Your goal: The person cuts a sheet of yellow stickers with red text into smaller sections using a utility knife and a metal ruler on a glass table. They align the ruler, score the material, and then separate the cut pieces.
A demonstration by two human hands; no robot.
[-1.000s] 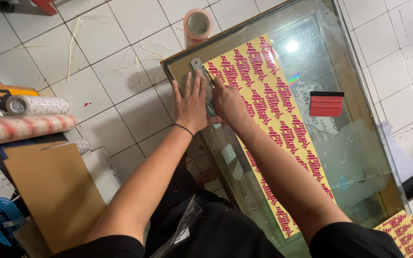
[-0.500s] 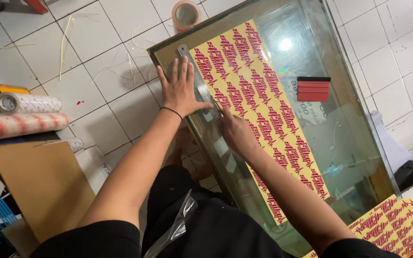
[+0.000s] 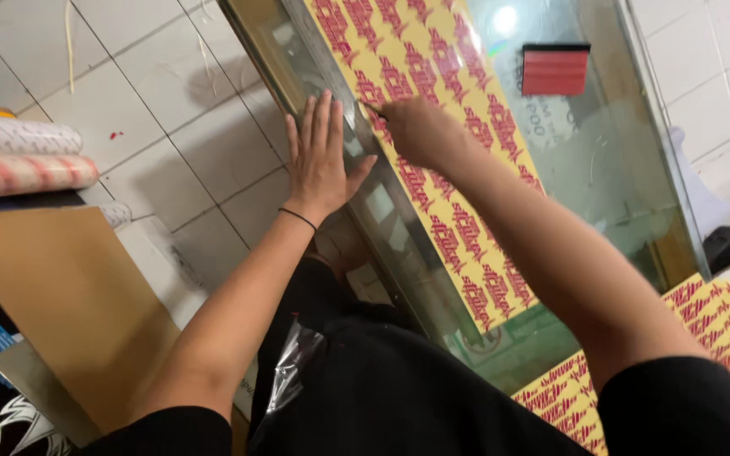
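**A:** Right, what have I got on the feed? Talk me through the left hand (image 3: 321,156).

**B:** I see it flat and wide open, fingers straight and close together, thumb swung out to the side. The palm presses on the left edge of the glass pane (image 3: 627,194), right beside the yellow sticker sheet (image 3: 458,211). There's a thin black band (image 3: 297,218) on that wrist. It grips nothing, just bears down.

**A:** And the right hand (image 3: 416,131)?

**B:** Curled into a loose fist, knuckles up, resting on the sticker sheet near its left border. A thin dark tip pokes out toward the left hand, so I'd say it is closed round some small tool, but I cannot tell what kind; the fingers hide it.

**A:** Where does the sheet lie?

**B:** Spread flat on the glass, running in a long diagonal strip from the top of my view down toward the person's lap. Yellow with rows of red printed shapes. The two hands are just beside each other at its left edge.

**A:** Anything else round them?

**B:** A red squeegee (image 3: 555,69) sits on the glass, well apart to the right. More yellow sheets (image 3: 703,325) are stacked at lower right. On the left, over the white tiled floor (image 3: 171,110), I see paper rolls (image 3: 23,156) and a brown board (image 3: 69,304).
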